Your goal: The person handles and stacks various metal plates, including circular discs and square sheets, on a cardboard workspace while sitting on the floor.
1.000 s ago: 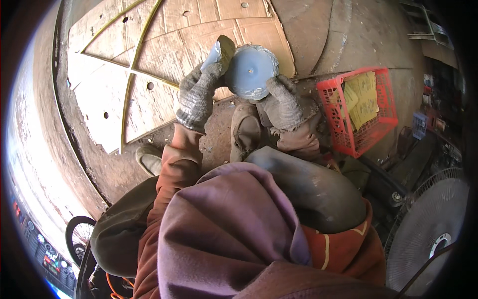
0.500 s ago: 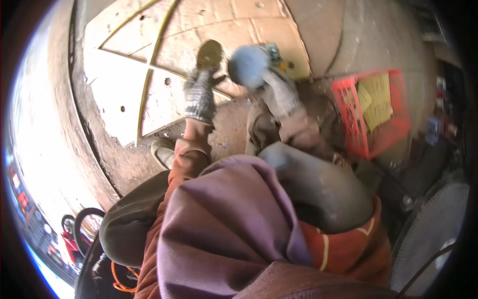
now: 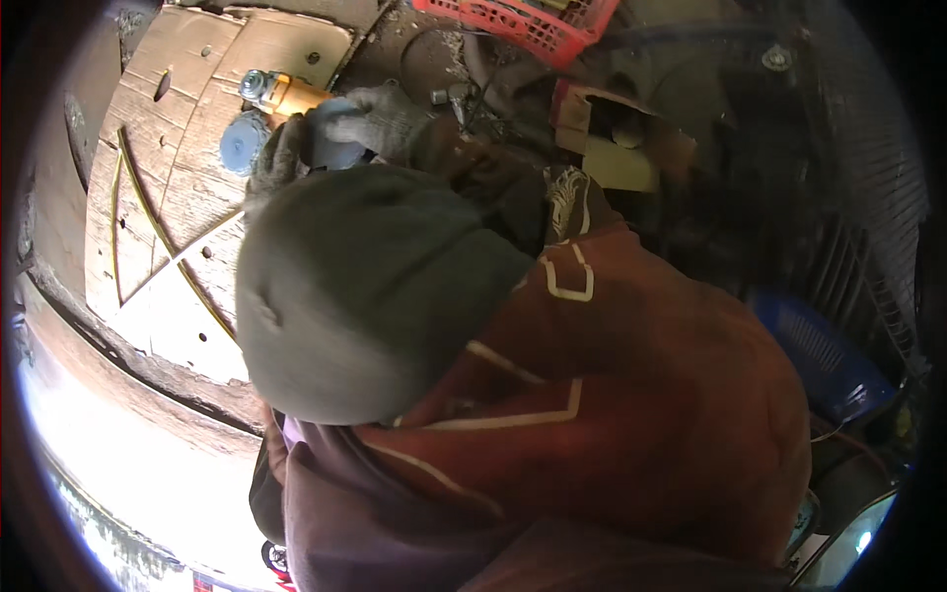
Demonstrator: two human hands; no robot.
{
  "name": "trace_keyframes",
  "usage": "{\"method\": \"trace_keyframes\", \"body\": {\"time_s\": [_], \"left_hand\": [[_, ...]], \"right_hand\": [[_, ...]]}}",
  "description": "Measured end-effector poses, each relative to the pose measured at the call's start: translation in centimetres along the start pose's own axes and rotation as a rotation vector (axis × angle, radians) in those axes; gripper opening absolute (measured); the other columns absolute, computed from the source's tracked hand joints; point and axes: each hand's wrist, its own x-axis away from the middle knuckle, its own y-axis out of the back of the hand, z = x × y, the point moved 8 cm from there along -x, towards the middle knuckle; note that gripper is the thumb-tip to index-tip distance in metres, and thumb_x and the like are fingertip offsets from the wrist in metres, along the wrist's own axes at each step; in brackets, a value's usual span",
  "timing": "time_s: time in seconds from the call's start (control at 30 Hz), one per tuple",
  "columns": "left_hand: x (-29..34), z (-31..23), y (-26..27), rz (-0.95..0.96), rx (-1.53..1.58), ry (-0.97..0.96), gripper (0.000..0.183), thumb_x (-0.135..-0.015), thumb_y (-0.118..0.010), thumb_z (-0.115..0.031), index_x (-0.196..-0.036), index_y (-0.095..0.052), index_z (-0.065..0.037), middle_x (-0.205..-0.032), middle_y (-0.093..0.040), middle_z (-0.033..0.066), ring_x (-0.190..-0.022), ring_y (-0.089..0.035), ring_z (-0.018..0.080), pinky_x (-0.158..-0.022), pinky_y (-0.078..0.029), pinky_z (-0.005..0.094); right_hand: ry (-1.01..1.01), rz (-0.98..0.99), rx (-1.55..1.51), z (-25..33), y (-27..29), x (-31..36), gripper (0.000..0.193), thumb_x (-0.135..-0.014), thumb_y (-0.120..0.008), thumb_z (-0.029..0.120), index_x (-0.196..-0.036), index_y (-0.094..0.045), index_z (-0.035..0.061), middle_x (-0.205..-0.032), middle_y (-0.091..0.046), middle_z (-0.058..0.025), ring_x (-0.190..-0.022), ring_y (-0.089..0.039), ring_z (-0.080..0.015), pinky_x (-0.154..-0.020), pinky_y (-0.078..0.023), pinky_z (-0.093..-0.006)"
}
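My right hand [image 3: 380,116], in a grey knit glove, grips a blue-grey round part [image 3: 333,150] over the wooden board [image 3: 187,212]. My left hand [image 3: 270,163], also gloved, touches the left side of that part. It is blurred and half hidden behind a grey cap [image 3: 365,296], so its grip is unclear. A yellow angle grinder [image 3: 284,94] with a silver head lies on the board just beyond my hands. Beside the grinder lies a blue-grey disc [image 3: 242,143]. A red-brown jacket [image 3: 631,395] fills the middle of the view.
A red plastic crate [image 3: 533,25] stands at the top. A cardboard box [image 3: 612,163] sits right of my hands. At the right are a dark fan grille [image 3: 873,207] and a blue plastic thing [image 3: 829,360]. The board carries yellow lines and holes.
The view has swung to the right, so the board and hands now sit at the upper left. My hands have come down close to the board, beside the yellow grinder.
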Motion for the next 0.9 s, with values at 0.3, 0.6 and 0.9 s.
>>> {"method": "trace_keyframes", "body": {"time_s": [0.3, 0.6, 0.9], "left_hand": [[13.4, 6.5, 21.7, 0.368, -0.416, 0.569, 0.052, -0.102, -0.062, -0.011, -0.153, -0.051, -0.012, -0.149, -0.059, 0.0139, -0.132, -0.059, 0.0275, -0.113, -0.047, 0.0401], [23.8, 7.5, 23.3, 0.216, -0.096, 1.036, 0.055, -0.097, -0.069, -0.019, -0.148, -0.056, -0.007, -0.132, -0.068, 0.0157, -0.112, -0.064, 0.0233, -0.100, -0.052, 0.0393], [24.2, 10.6, 23.4, 0.007, 0.002, 0.812, 0.058, -0.093, -0.072, -0.021, -0.146, -0.056, -0.004, -0.135, -0.067, 0.0196, -0.123, -0.065, 0.0269, -0.105, -0.052, 0.0377]], "right_hand": [[-0.108, -0.432, -0.125, -6.8, 13.3, 12.6, 0.043, -0.097, -0.067, 0.030, -0.132, -0.067, 0.0049, -0.118, -0.073, -0.0169, -0.105, -0.072, -0.0292, -0.088, -0.060, -0.0407], [-0.556, -0.950, 0.311, -18.0, 33.4, 25.9, 0.039, -0.098, -0.067, 0.025, -0.131, -0.068, 0.0034, -0.119, -0.073, -0.0163, -0.106, -0.071, -0.0280, -0.090, -0.058, -0.0387], [-0.201, -0.642, 0.744, -8.9, 26.9, 15.0, 0.036, -0.099, -0.066, 0.021, -0.130, -0.068, 0.0020, -0.120, -0.073, -0.0158, -0.106, -0.071, -0.0268, -0.092, -0.057, -0.0368]]}}
